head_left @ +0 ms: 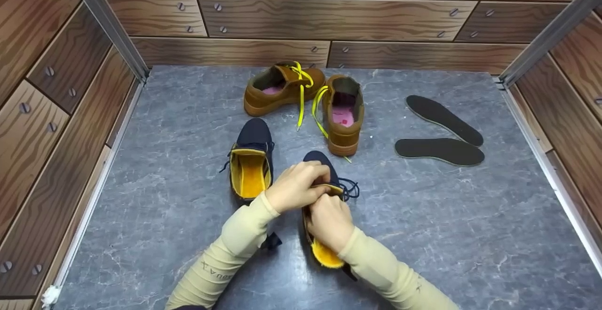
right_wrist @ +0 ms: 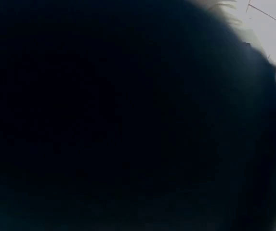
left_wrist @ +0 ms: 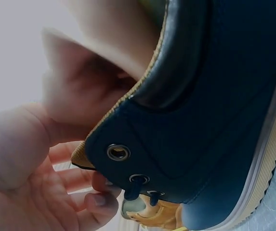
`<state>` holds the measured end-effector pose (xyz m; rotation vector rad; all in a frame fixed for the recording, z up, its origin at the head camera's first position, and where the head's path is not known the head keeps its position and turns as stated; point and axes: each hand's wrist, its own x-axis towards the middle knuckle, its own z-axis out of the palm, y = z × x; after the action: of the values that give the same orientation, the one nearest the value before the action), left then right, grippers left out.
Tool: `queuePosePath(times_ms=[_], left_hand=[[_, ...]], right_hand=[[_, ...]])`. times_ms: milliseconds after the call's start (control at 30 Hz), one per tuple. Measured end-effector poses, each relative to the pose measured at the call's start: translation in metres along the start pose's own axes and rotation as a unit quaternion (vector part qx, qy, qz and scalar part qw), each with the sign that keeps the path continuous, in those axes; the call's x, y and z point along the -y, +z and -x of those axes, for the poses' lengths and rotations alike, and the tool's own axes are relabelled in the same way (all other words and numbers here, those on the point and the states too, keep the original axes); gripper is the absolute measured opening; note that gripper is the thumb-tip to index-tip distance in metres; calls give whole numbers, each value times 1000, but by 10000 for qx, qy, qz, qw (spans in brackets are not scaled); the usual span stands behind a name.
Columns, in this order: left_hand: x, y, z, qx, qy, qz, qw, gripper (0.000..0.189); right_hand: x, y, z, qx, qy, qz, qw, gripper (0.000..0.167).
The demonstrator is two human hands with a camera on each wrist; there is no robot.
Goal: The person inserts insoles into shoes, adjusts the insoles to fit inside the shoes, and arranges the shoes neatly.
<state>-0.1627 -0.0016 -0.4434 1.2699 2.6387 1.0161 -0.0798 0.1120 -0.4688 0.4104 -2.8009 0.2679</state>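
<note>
A navy shoe with a yellow lining stands in front of me, its toe pointing away. At the front of its opening, my left hand holds the tongue and the edge by the eyelets. My right hand reaches down into the opening, its fingertips hidden inside. In the left wrist view, the fingers of the left hand curl at the shoe's eyelet edge, and the right hand is blurred. Dark navy shoe side fills most of the right wrist view. Yellow insole shows at the heel.
The other navy shoe stands to the left, yellow inside. Behind are two brown shoes, one turned sideways and one facing away, with yellow laces. Two black insoles lie at right. Wood-patterned walls enclose the grey floor.
</note>
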Motion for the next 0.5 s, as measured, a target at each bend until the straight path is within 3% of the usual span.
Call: queuePosePath(times_ms=[200,500], left_hand=[[-1,0,0,-37,-4,-74,10000,7],[0,-1,0,7,-42,-90,10000,8]], right_hand=[[-2,11,0,-59,98,195,9997,17],[0,26,0,-491,178,325,9981,8]])
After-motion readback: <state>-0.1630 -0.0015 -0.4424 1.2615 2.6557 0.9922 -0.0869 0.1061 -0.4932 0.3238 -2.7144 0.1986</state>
